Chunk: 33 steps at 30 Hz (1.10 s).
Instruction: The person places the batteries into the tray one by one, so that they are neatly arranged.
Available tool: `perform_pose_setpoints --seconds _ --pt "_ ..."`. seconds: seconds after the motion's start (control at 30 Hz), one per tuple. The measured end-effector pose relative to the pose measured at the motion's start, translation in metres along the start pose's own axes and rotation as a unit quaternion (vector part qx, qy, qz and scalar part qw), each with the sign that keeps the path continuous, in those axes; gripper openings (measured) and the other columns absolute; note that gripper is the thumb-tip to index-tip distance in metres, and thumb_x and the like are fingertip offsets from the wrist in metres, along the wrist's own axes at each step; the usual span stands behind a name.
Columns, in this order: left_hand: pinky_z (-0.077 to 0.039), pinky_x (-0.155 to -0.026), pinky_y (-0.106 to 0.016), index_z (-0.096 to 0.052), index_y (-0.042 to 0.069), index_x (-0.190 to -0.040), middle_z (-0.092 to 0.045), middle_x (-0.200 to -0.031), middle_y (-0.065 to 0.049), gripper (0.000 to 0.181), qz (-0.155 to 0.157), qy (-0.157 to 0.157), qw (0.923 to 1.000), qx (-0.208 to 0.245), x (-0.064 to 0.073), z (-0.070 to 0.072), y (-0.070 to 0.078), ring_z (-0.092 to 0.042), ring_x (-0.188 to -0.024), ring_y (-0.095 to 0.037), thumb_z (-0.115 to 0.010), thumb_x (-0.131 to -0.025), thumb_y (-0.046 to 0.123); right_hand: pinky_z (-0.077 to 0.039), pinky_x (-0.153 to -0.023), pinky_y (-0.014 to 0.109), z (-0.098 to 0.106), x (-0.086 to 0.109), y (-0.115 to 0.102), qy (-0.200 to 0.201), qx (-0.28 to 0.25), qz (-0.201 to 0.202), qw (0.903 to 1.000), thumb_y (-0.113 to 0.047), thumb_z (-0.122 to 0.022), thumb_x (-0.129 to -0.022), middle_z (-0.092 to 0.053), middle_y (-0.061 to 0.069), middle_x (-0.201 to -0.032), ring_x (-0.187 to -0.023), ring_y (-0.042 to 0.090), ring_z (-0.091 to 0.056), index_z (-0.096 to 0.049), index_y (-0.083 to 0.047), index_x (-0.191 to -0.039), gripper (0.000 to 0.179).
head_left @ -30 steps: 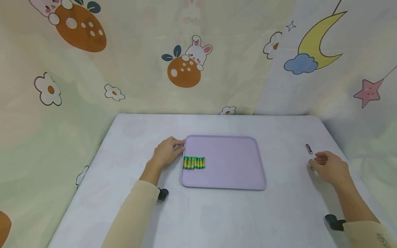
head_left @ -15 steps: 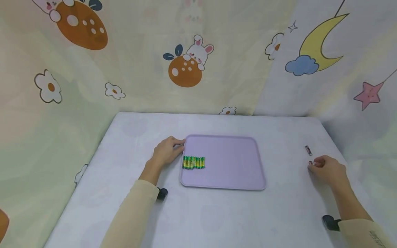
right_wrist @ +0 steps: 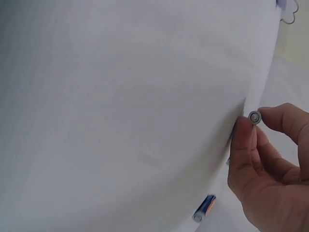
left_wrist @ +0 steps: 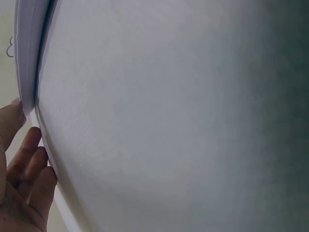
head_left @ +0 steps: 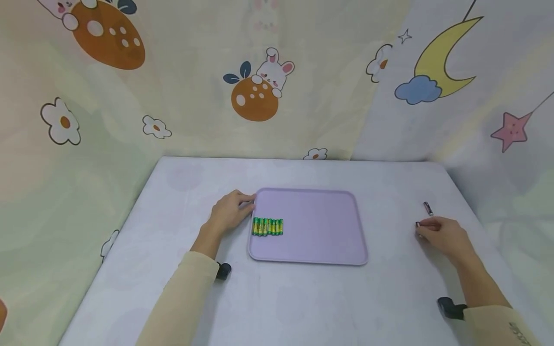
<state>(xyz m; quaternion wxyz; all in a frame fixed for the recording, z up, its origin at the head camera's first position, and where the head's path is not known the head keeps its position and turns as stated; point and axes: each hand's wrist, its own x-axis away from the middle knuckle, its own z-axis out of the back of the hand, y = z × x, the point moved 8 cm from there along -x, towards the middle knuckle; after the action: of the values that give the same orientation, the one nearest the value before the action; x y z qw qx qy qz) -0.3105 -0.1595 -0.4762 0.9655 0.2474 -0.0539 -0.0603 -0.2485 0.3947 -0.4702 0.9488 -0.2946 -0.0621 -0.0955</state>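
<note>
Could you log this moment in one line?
left hand: touching tray; right hand: pinching battery; green batteries: row on tray; loose battery: on table

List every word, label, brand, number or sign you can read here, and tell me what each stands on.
No readable text.
Right sleeve: dark marking, too blurred to read.
Green batteries on the tray: print too small.
Held battery in the right hand: no print legible.
Loose battery beyond that hand: too small.
Backdrop: drawings, no text visible.
</note>
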Motion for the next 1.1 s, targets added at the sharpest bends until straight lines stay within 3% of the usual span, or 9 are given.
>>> perform_pose_setpoints --seconds 0.2,0.33,0.47,0.7,0.9,1.1 --pt "-0.049 -0.103 -0.054 -0.062 0.026 -0.143 -0.063 -0.134 -0.008 0.043 -0.007 0.004 0.9999 0.007 0.000 0.001 0.001 -0.059 -0.128 -0.032 -0.062 -0.103 0.039 -0.050 -0.073 0.019 -0.014 0.001 -0.024 -0.017 -0.077 0.011 0.9969 -0.035 -0.060 -0.104 -0.067 0.026 -0.124 -0.108 0.027 -0.064 -0.060 0.006 -0.133 0.051" --pt "-0.050 -0.103 -0.054 -0.062 0.027 -0.143 -0.063 -0.135 -0.008 0.043 -0.008 0.004 0.9999 0.008 -0.001 0.001 0.002 -0.059 -0.129 -0.032 -0.062 -0.103 0.039 -0.053 -0.077 0.014 -0.024 0.001 -0.043 -0.020 -0.130 0.044 0.9904 -0.033 -0.063 -0.103 -0.069 0.018 -0.119 -0.099 0.005 -0.066 -0.059 0.006 -0.134 0.050" --pt "-0.049 -0.103 -0.055 -0.062 0.027 -0.143 -0.063 -0.136 -0.008 0.043 -0.008 0.003 0.9999 0.009 -0.001 0.000 0.001 -0.059 -0.129 -0.033 -0.062 -0.102 0.039 -0.055 -0.084 0.012 -0.038 0.002 -0.063 -0.040 -0.205 0.070 0.9753 -0.028 -0.063 -0.104 -0.067 0.010 -0.117 -0.094 -0.009 -0.064 -0.055 0.009 -0.135 0.049" --pt "-0.049 -0.103 -0.055 -0.062 0.027 -0.143 -0.063 -0.135 -0.008 0.043 -0.003 0.003 1.0000 0.004 0.000 -0.001 0.000 -0.059 -0.128 -0.033 -0.063 -0.102 0.039 -0.056 -0.091 0.017 -0.065 0.005 -0.097 -0.093 -0.279 0.100 0.9506 -0.020 -0.062 -0.105 -0.063 0.022 -0.126 -0.100 -0.004 -0.065 -0.050 0.012 -0.139 0.048" --pt "-0.049 -0.102 -0.056 -0.063 0.028 -0.142 -0.063 -0.135 -0.007 0.042 0.001 0.004 1.0000 0.006 0.003 0.000 0.001 -0.059 -0.128 -0.033 -0.063 -0.102 0.039 -0.056 -0.092 0.020 -0.079 0.006 -0.126 -0.111 -0.322 0.117 0.9329 -0.019 -0.064 -0.103 -0.065 0.018 -0.121 -0.102 0.004 -0.067 -0.052 0.013 -0.136 0.047" --pt "-0.049 -0.101 -0.055 -0.063 0.028 -0.142 -0.063 -0.133 -0.006 0.042 -0.001 0.006 0.9999 0.009 0.003 0.000 0.001 -0.059 -0.127 -0.032 -0.063 -0.102 0.039 -0.056 -0.090 0.019 -0.095 0.002 -0.153 -0.112 -0.331 0.107 0.9308 -0.016 -0.066 -0.102 -0.067 0.018 -0.122 -0.099 0.003 -0.067 -0.056 0.011 -0.133 0.043"
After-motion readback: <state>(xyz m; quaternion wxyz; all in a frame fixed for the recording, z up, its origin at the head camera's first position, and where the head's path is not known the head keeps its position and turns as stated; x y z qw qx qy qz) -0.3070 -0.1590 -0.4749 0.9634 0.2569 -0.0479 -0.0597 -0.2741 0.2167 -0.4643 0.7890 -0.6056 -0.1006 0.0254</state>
